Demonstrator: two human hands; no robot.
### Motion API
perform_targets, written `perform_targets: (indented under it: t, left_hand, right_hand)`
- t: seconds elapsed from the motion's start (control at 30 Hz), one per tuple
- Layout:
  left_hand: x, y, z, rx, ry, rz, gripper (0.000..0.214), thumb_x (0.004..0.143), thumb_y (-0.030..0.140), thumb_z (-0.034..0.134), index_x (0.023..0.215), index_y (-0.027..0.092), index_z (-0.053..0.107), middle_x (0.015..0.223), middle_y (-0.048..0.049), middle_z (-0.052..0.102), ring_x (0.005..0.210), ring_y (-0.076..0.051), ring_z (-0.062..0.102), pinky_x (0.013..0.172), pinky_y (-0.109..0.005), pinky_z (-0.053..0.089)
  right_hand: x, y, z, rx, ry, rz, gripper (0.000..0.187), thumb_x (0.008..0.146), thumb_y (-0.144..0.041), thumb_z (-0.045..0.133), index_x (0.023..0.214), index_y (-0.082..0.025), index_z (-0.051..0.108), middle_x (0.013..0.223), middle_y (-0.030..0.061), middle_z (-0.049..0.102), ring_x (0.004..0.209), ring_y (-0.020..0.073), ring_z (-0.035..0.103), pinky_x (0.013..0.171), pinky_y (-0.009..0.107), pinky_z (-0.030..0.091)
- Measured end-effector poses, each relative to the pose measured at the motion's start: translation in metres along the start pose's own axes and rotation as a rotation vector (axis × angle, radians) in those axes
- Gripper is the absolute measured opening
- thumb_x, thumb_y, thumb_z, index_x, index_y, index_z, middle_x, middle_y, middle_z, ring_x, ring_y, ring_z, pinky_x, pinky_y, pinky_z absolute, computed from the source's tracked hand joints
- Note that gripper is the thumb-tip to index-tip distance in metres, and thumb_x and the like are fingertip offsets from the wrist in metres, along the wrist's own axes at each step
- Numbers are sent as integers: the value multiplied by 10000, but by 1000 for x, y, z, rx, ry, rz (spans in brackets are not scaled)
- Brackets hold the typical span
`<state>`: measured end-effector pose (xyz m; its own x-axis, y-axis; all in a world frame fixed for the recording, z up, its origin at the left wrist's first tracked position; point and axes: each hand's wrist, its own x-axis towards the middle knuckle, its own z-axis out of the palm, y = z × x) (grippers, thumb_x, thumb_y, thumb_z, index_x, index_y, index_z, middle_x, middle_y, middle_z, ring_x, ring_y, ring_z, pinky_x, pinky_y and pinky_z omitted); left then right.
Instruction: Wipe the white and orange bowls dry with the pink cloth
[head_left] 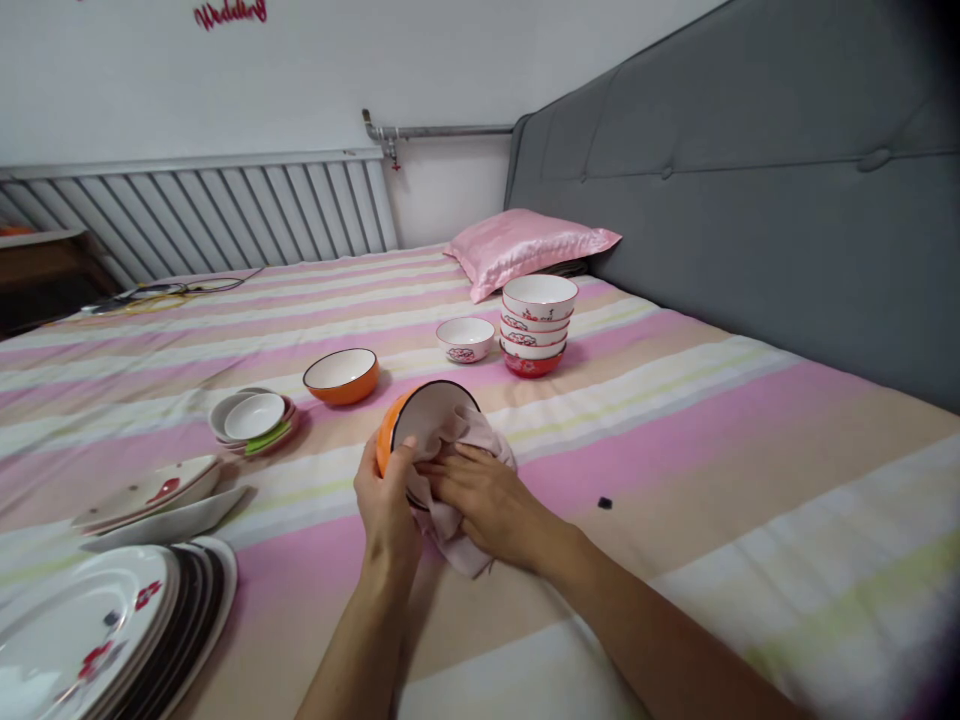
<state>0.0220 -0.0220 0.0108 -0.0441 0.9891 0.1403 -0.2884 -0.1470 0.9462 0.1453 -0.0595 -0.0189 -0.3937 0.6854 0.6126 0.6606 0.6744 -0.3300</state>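
An orange bowl (421, 412) with a white inside and dark rim is tilted above the bed, its opening turned toward the right. My left hand (388, 497) grips its left side, thumb over the rim. My right hand (487, 498) presses a pale pink cloth (480, 435) against the inside of the bowl; the cloth hangs over the near rim. Some right fingertips are hidden in the cloth's folds. A second orange bowl (342, 378) sits upright on the bed, beyond the left hand.
A small white bowl (465, 340) stands beside a stack of bowls (536, 325). On the left are small dishes (255, 417), oval dishes (154, 495) and a plate stack (97, 620). Behind lie a pink pillow (529, 248) and cables (172, 290); a grey headboard (735, 190) bounds the right.
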Motion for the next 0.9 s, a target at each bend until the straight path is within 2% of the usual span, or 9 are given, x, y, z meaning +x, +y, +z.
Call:
perform_targets:
  t: [0.13, 0.23, 0.37, 0.53, 0.7, 0.83, 0.9]
  left_hand:
    - [-2, 3, 3, -26, -35, -107, 320, 700, 354, 700, 943, 153, 644, 811, -20, 636, 759, -151, 580, 685, -238, 444]
    - [-1, 5, 3, -57, -37, -189, 326, 688, 386, 686, 887, 137, 620, 736, -28, 636, 664, -163, 593, 596, -256, 454]
    - [1, 11, 3, -123, -49, -310, 359, 660, 390, 690, 909, 145, 611, 635, -2, 618, 507, -143, 570, 455, -228, 402]
    - [3, 19, 0, -105, -56, -326, 385, 621, 364, 719, 924, 139, 639, 656, -12, 643, 540, -164, 602, 454, -232, 415]
    - [6, 23, -5, 40, -32, -348, 441, 603, 404, 705, 955, 145, 648, 621, -4, 627, 482, -163, 568, 413, -239, 379]
    - [5, 30, -7, 118, -1, -376, 474, 559, 442, 722, 927, 153, 647, 649, -5, 615, 518, -150, 545, 434, -229, 363]
    - [4, 35, -7, 134, 4, -338, 463, 564, 479, 707, 900, 166, 649, 706, -10, 624, 569, -150, 543, 464, -228, 370]
  right_hand:
    - [0, 2, -1, 1, 42, -17, 346, 836, -83, 502, 1169, -132, 585, 1202, 113, 645, 1129, 206, 584, 1025, 352, 418]
    - [0, 5, 0, -54, 11, -15, 323, 860, -78, 478, 1153, -150, 594, 1220, 90, 640, 1135, 202, 581, 1027, 394, 406]
    - [-1, 9, 1, -102, -5, 1, 321, 887, -85, 450, 1141, -210, 601, 1233, 57, 635, 1134, 191, 577, 1052, 449, 354]
    - [-3, 14, -1, -179, 22, 32, 371, 846, -51, 491, 1153, -225, 605, 1209, 31, 650, 1176, 218, 531, 1080, 467, 312]
    - [-3, 19, -5, -204, 42, 73, 365, 862, -87, 512, 1164, -275, 594, 1240, 27, 630, 1201, 230, 494, 1132, 590, 128]
    - [-2, 21, -4, -201, 39, 39, 306, 881, -98, 488, 1109, -248, 626, 1212, 37, 648, 1169, 232, 534, 1130, 606, 140]
    - [-1, 20, -3, -179, 57, 15, 295, 881, -104, 482, 1099, -231, 634, 1202, 48, 654, 1163, 231, 554, 1138, 592, 140]
